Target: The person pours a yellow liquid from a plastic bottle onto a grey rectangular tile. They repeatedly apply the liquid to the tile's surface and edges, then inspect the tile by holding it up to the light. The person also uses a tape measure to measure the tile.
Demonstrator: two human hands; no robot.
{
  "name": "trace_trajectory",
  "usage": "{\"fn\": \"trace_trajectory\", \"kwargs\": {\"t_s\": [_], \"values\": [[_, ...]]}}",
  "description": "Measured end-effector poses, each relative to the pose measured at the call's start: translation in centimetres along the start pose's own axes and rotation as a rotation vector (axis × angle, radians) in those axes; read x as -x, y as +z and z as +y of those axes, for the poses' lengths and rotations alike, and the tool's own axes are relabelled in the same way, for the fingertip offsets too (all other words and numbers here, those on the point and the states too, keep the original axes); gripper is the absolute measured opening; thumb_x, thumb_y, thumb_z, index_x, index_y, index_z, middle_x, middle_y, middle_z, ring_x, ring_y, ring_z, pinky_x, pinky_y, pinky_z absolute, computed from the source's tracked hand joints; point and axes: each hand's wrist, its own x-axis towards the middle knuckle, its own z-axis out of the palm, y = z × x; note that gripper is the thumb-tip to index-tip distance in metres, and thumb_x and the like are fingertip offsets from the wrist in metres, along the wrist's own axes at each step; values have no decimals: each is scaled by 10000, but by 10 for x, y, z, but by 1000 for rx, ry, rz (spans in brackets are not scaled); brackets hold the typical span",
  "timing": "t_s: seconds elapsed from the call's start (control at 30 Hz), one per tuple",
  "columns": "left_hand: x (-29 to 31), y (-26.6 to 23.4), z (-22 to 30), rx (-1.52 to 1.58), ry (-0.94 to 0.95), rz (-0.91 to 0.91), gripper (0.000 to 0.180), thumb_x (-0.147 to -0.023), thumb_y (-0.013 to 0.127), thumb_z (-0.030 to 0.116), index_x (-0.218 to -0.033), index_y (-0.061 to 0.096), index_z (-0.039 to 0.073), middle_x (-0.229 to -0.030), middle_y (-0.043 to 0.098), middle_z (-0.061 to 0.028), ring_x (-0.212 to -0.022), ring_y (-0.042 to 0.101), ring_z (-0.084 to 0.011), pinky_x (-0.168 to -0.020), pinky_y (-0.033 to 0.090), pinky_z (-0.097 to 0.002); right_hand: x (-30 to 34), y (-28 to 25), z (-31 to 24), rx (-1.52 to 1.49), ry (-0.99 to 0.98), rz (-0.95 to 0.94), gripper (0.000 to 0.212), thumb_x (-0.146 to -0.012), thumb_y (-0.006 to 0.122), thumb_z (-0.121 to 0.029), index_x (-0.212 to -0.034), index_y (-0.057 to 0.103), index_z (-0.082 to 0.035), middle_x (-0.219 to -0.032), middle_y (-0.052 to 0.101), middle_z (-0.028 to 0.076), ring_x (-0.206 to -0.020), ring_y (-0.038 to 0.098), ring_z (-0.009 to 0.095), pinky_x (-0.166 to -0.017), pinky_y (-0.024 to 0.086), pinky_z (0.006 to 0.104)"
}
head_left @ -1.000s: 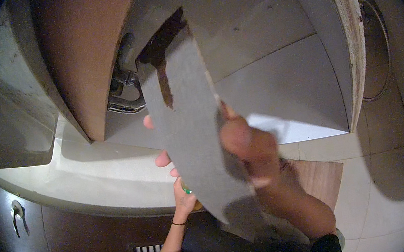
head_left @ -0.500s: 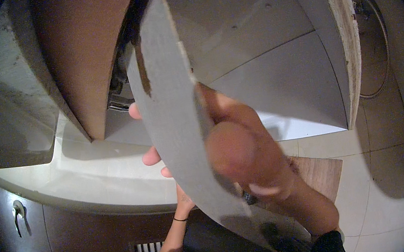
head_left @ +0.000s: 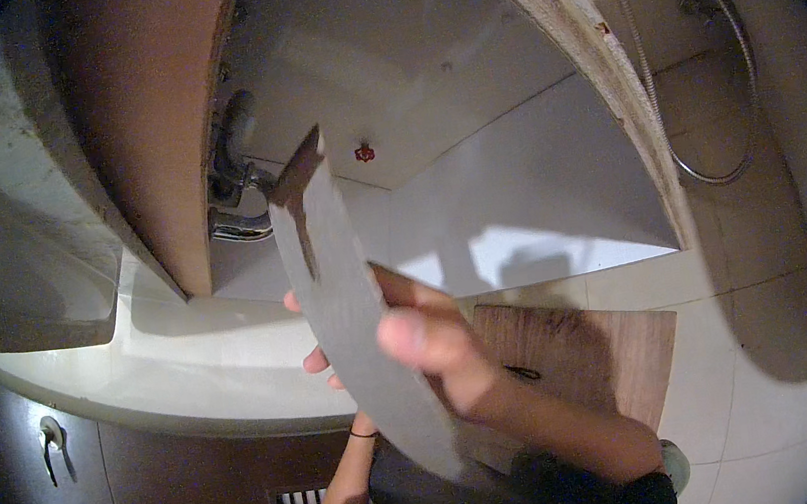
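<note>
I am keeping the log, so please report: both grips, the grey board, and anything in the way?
Right grip closed on grey board. Board held up, slanted. Left grip mostly hidden, hold unclear. Board itself blocks the view.

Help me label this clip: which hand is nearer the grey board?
Right. The right hand grips the grey board around its middle; the left hand, mostly hidden, is behind its lower part, contact unclear.
</note>
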Motion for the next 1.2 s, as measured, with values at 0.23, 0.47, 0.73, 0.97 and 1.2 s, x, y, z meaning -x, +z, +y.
{"fn": "trace_trajectory", "kwargs": {"t_s": [0.23, 0.47, 0.73, 0.97, 1.2], "values": [[-13, 12, -4, -44, 3, 18, 570, -789, 724, 196, -1247, 492, -52, -1234, 574, -170, -1168, 541, -271, -989, 417, -370, -21, -18, -28, -28, -95, -89, 763, -877, 587, -528, -1401, 425, 2, -1243, 555, 137, -911, 618, 192, -765, 513, 297], [-9, 11, 3, 36, 14, 33, 585, -793, 729, 209, -1257, 480, -45, -1278, 533, -179, -1206, 500, -264, -1015, 392, -365, -34, -13, -37, 174, -143, -128, 724, -859, 625, -490, -1361, 465, 7, -1181, 569, 143, -899, 593, 182, -743, 508, 296], [2, 7, -7, 64, -23, 53, 549, -781, 727, 191, -1226, 501, -39, -1230, 558, -163, -1162, 522, -249, -992, 407, -357, -6, 11, 9, 308, -92, -216, 696, -859, 645, -385, -1435, 433, -57, -1161, 567, 109, -890, 601, 182, -780, 507, 320], [13, -3, -21, 102, -33, 76, 518, -772, 726, 175, -1199, 521, -35, -1188, 580, -150, -1123, 541, -237, -973, 421, -350, -44, 2, 10, 75, 78, -28, 766, -863, 510, -493, -1433, 348, -6, -1375, 469, 157, -1091, 588, 273, -901, 483, 397], [19, -17, -43, 185, -14, 123, 487, -762, 724, 160, -1172, 540, -30, -1146, 602, -137, -1084, 560, -225, -953, 434, -342, -55, 34, 30, 52, -4, 7, 673, -911, 596, -445, -1420, 416, -44, -1201, 563, 88, -981, 622, 188, -811, 513, 319]]}}
